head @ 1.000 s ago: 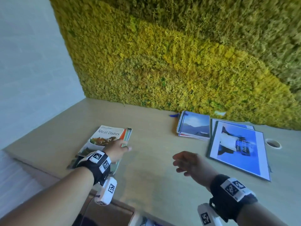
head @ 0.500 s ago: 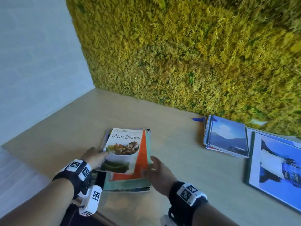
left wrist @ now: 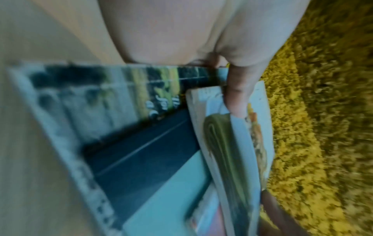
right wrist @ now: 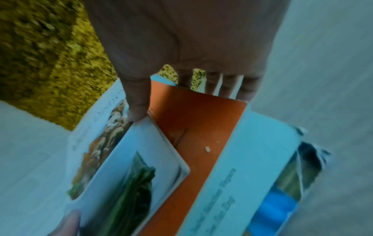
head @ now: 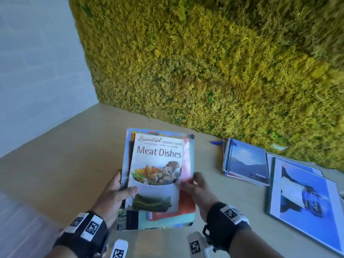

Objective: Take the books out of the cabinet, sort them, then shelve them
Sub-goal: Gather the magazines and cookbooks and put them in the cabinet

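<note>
I hold a stack of several books tilted up off the wooden cabinet top (head: pixel 67 157). On top is the white "Meat Dishes" cookbook (head: pixel 156 170) (left wrist: pixel 232 151) (right wrist: pixel 113 161); an orange book (head: pixel 187 202) (right wrist: pixel 191 137) and a pale teal one (right wrist: pixel 238 167) lie under it. My left hand (head: pixel 115 192) grips the stack's left edge, thumb (left wrist: pixel 238 95) on the cookbook's cover. My right hand (head: pixel 195 187) grips the right edge, thumb (right wrist: pixel 137 102) on the cover, fingers underneath.
A spiral notebook pile (head: pixel 245 162) with a blue landscape cover lies to the right, and a large blue-and-white folder (head: pixel 305 203) lies beyond it. A yellow-green moss wall (head: pixel 204 62) stands behind the cabinet top. A pale wall (head: pixel 37 71) closes the left side.
My right hand came across from the right and took the stack's right edge. Both hands have lifted and tilted the stack toward me; one second ago it lay flat under my left hand.
</note>
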